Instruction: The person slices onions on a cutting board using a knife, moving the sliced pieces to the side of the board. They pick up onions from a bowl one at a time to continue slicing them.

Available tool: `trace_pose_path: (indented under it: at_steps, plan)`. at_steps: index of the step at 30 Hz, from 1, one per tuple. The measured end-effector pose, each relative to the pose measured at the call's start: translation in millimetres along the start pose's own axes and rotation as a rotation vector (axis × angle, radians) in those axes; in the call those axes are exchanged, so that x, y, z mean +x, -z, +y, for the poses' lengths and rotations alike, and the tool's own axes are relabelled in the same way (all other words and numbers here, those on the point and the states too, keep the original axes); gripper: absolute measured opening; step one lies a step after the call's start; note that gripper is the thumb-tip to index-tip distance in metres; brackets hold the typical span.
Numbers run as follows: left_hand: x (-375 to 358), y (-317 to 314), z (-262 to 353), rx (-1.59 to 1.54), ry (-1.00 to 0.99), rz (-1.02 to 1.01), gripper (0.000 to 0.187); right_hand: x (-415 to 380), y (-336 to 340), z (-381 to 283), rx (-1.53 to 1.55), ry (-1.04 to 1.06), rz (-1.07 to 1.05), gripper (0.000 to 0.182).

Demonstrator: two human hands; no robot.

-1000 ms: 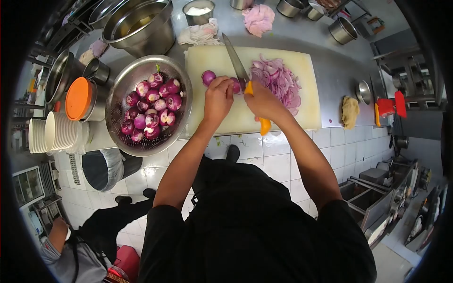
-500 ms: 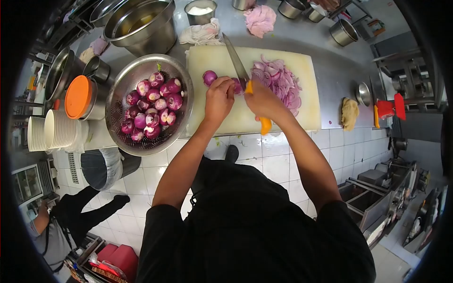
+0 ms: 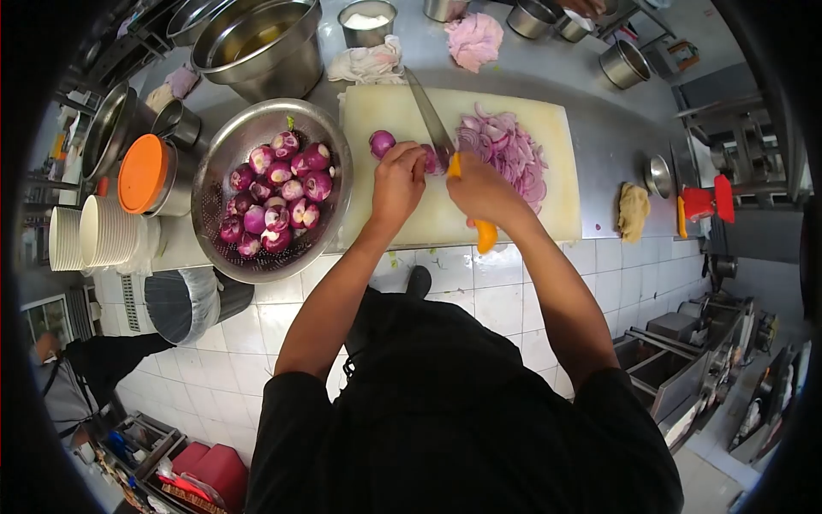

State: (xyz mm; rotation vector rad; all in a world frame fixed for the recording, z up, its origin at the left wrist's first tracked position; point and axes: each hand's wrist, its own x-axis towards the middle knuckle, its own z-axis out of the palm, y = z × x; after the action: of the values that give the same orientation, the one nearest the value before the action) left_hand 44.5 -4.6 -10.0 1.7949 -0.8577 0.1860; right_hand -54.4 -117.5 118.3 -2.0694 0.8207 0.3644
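left fingers (image 3: 414, 163) | onion (image 3: 431, 160) held at their right edge | knife (image 3: 431, 114) beside it

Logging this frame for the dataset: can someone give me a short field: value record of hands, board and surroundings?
left hand: fingers on onion, beside knife
right hand: grips knife by orange handle
board: slices right, second onion left
colander: left of board, holds red onions
beyond board: white cloth, pink cloth
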Motion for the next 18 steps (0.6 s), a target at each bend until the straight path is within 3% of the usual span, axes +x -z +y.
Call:
trace_pose_path:
  at_steps: [3,5,7,13,16,18]
  plan:
    - [-0.3,-0.9,0.5,-0.011,0.010,-0.001,0.010,-32.3,-5.1,-9.2,-0.012,-0.041,-0.013,0.036]
    - [-0.6,-0.2,-0.6,-0.007,0.009,0.001,0.010,8.6,-53.0,48.3,-0.149,0.172,0.210,0.034]
    - [-1.1,-0.7,-1.7,-0.002,-0.004,0.007,0.010,21.0,-68.8,46.4,-0.234,0.221,0.339,0.033]
    - [1.0,1.6,2.9,0.023,0.046,-0.054,0.013,43.4,-36.0,44.7,-0.076,0.099,0.178,0.040]
    - [6.4,2.4,8.4,0.150,-0.109,-0.041,0.016,34.4,-29.4,63.2,-0.206,0.128,0.294,0.039]
    - [20.6,6.7,-0.8,0.206,-0.326,-0.267,0.020,20.6,-15.0,61.4,-0.051,0.033,0.155,0.040]
